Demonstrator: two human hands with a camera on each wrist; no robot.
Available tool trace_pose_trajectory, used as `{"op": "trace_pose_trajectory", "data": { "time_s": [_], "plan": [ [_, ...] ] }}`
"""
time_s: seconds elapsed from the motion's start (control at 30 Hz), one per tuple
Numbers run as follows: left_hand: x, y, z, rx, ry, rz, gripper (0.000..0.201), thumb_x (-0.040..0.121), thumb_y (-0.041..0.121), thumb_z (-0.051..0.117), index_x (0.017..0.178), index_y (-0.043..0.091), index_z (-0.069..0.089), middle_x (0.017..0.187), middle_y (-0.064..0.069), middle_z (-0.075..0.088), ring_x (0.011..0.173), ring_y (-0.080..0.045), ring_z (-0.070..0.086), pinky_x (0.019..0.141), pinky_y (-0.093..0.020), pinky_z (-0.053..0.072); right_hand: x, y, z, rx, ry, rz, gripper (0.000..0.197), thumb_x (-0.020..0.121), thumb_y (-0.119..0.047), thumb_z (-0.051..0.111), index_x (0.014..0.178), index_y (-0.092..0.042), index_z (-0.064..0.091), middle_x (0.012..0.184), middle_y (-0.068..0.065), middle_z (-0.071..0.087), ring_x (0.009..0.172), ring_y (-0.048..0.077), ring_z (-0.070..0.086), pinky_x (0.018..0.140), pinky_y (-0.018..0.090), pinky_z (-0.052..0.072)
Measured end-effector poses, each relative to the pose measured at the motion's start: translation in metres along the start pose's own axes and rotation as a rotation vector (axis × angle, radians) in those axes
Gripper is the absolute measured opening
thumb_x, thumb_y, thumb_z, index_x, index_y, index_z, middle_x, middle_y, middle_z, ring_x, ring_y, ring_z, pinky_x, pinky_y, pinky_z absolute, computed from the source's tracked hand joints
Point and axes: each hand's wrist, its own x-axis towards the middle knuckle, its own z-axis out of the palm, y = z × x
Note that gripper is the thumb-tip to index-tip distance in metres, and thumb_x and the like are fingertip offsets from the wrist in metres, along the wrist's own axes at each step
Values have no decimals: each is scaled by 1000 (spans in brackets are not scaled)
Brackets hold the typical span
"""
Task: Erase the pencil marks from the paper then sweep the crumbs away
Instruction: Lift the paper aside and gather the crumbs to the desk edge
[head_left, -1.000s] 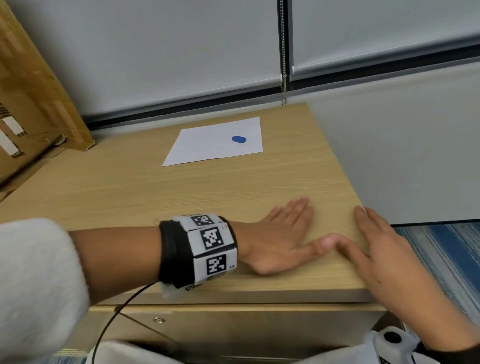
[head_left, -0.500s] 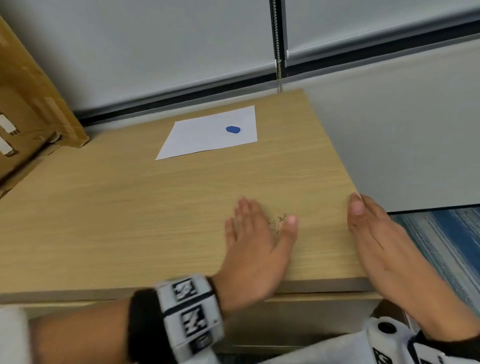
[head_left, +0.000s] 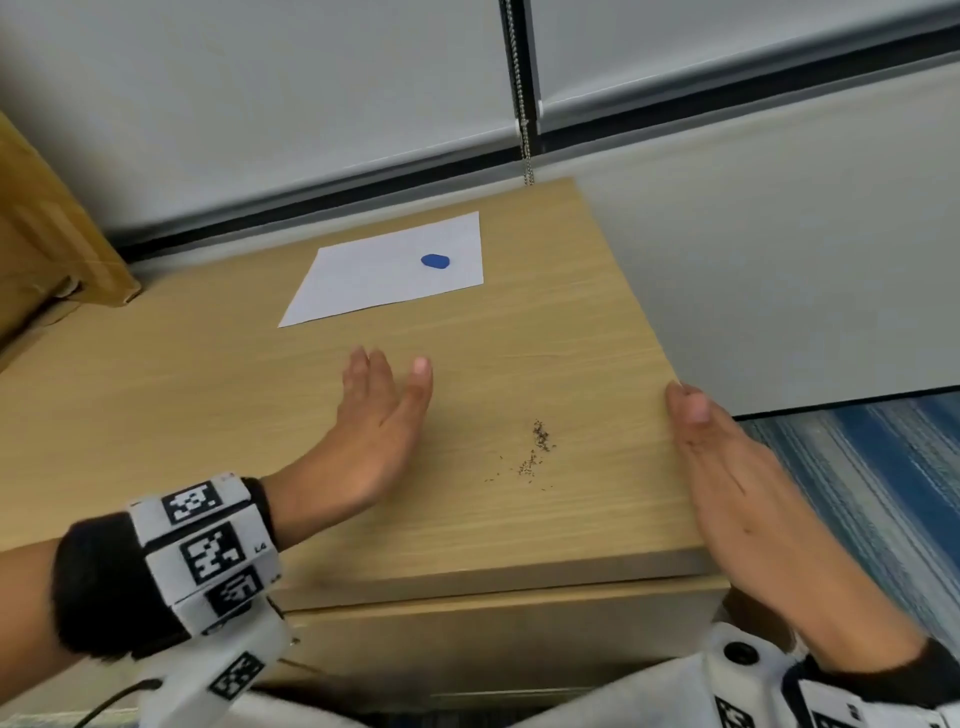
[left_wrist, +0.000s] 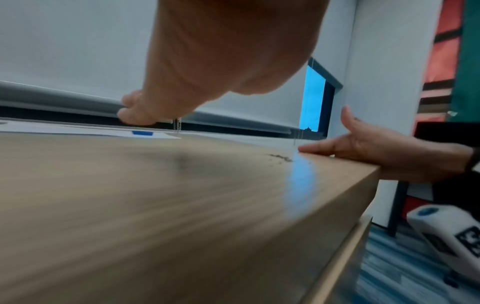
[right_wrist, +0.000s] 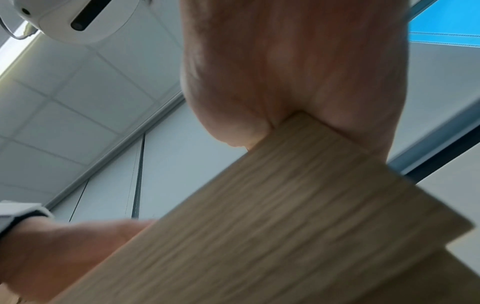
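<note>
A white sheet of paper (head_left: 387, 270) lies at the back of the wooden cabinet top (head_left: 208, 405), with a small blue eraser (head_left: 435, 261) resting on it. A little heap of dark eraser crumbs (head_left: 535, 449) sits on the wood near the right edge; the left wrist view shows the crumbs (left_wrist: 280, 157) too. My left hand (head_left: 382, 415) stands on its edge, fingers straight, left of the crumbs and holding nothing. My right hand (head_left: 727, 467) lies flat and cupped along the cabinet's right edge, just below the top; the right hand (left_wrist: 376, 148) holds nothing.
A cardboard box (head_left: 47, 249) leans at the far left of the cabinet top. A bead chain (head_left: 522, 104) hangs from the window blind behind the back right corner. Striped blue carpet (head_left: 872, 493) lies to the right, below the cabinet.
My left hand has drawn back to the left and farther in, uncovering the crumbs it had pushed near the right edge. The right hand stays at the edge. The head view shifted.
</note>
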Motion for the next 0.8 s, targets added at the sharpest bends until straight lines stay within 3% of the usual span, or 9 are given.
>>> {"op": "trace_pose_trajectory", "data": {
  "time_s": [0.17,0.27,0.37,0.43,0.5,0.57,0.63,0.7,0.8],
  "plan": [
    [-6,6,43,291,-182,5,108,61,77,-16,148,13,-25,153,-4,-36,140,-16,-33,118,-42,-14,0,1,0,5,-18,8,102,70,-88,1,151,-30,24,156,-8,26,143,6,23,119,40,22],
    [-10,35,67,220,-234,90,100,67,74,-16,145,13,-29,149,-2,-41,137,-16,-37,115,-41,-20,0,1,0,15,-3,6,99,72,-87,4,150,-31,26,156,-11,27,143,3,22,119,38,20],
    [-12,69,71,-72,-277,140,98,69,71,-7,148,15,-26,154,1,-36,140,-10,-32,118,-35,-15,0,-4,1,15,13,-22,94,73,-83,3,150,-32,24,155,-17,21,137,-9,19,113,16,14],
    [-8,85,63,-222,-286,170,94,75,70,-2,151,17,-19,157,4,-28,143,-8,-24,119,-33,-11,-1,-6,0,34,7,-15,94,71,-83,2,148,-35,25,148,-26,22,120,-30,20,94,-5,11],
    [5,93,50,-195,-257,196,80,90,64,6,156,20,-3,162,4,-13,147,-8,-11,115,-25,-8,1,-2,-6,102,-9,23,97,65,-88,3,145,-40,30,139,-32,27,102,-42,22,85,-11,15],
    [26,93,31,-61,-196,229,70,97,61,19,156,23,15,163,4,7,148,-12,12,107,-21,7,5,8,-17,275,-15,54,101,54,-99,13,134,-45,43,133,-30,44,108,-29,40,99,4,26],
    [44,89,13,75,-161,258,67,96,62,29,152,24,29,157,5,29,140,-14,33,101,-23,24,12,23,-35,515,8,118,90,54,-97,34,122,-41,51,120,-16,66,108,-3,62,98,24,47],
    [58,86,2,210,-151,250,64,94,62,35,147,26,37,153,5,37,133,-14,40,92,-24,28,24,51,-50,550,70,212,69,77,-77,47,123,-27,53,110,3,72,102,15,69,91,35,55],
    [73,90,-3,335,-185,267,62,91,63,39,144,31,41,151,6,40,133,-14,41,92,-26,29,47,122,-59,374,158,417,47,95,-45,46,126,-11,54,107,11,70,96,24,69,85,39,54]
  ]
}}
